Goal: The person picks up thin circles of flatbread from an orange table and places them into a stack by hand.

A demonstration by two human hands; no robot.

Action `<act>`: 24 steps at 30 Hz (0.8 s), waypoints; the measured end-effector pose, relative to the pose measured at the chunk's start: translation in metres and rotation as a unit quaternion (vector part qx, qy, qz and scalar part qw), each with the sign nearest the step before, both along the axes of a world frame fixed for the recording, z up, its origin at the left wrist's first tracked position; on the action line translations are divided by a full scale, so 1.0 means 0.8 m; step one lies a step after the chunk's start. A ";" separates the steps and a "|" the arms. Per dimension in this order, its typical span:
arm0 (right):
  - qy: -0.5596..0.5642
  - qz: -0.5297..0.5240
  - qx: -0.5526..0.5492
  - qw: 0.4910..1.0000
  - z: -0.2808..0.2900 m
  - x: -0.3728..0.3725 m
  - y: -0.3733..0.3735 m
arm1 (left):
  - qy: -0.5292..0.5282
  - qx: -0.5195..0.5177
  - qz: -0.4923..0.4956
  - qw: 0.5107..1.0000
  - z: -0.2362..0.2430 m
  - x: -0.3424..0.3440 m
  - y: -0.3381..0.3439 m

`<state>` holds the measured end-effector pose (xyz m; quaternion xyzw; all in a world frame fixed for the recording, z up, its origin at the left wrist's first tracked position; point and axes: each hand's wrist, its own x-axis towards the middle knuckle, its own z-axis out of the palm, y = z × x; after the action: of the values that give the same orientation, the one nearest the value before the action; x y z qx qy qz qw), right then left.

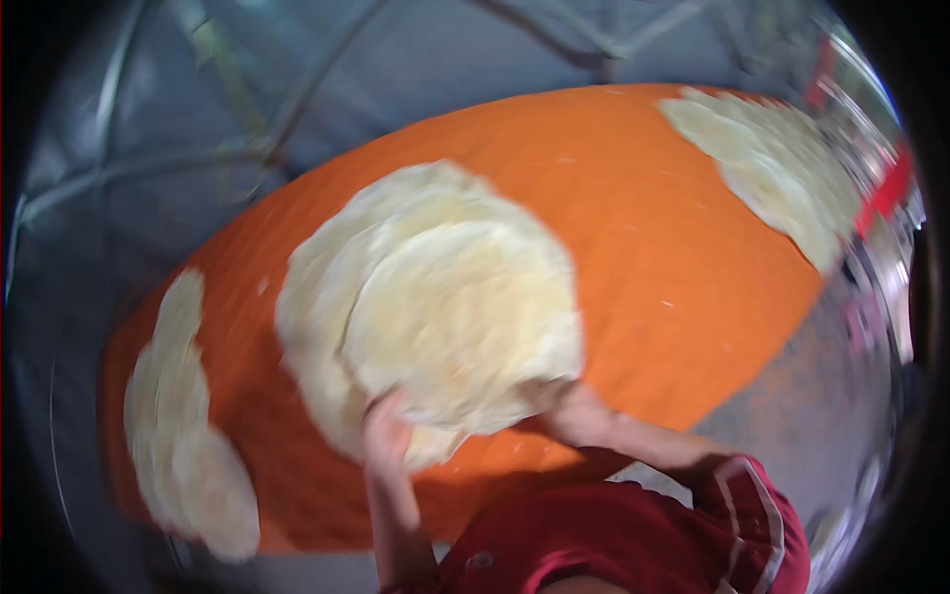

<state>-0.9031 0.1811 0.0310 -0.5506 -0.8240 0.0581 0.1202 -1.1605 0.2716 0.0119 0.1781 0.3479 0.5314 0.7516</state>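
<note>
Orange cloth-covered surface (pixel 653 228), flatbread stack (pixel 455 307) on it just beyond the fingers; left pile (pixel 188 426) and right pile (pixel 762 158) well out to either side of them. Left hand (pixel 388 428) and right hand (pixel 572 414) at the stack's near edge. Blurred, can't tell if fingers pinch or only touch. Risks: uneven pull could tear thin rounds; sticking layers could drag along.

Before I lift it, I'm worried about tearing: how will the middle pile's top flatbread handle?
The top flatbread looks thin and broad, so probably floppy. Lying flat, it should slide, not roll. Being thin, it may tear.
</note>
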 end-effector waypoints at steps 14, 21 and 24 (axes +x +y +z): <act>0.266 0.157 0.060 0.949 -0.015 -0.060 0.025 | 0.577 0.106 0.337 0.736 -0.007 -0.219 -0.030; 0.043 -0.152 0.149 0.976 -0.114 0.057 -0.055 | 0.950 -0.189 0.094 0.231 -0.117 -0.475 -0.182; 0.002 -0.133 0.135 0.982 -0.104 0.059 -0.050 | 0.908 -0.267 0.043 0.319 -0.108 -0.509 -0.166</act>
<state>-0.8563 0.1409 -0.0524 -0.6342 -0.7432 -0.0688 0.2018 -1.5680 0.1392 -0.0744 0.3236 0.9433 -0.0527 -0.0519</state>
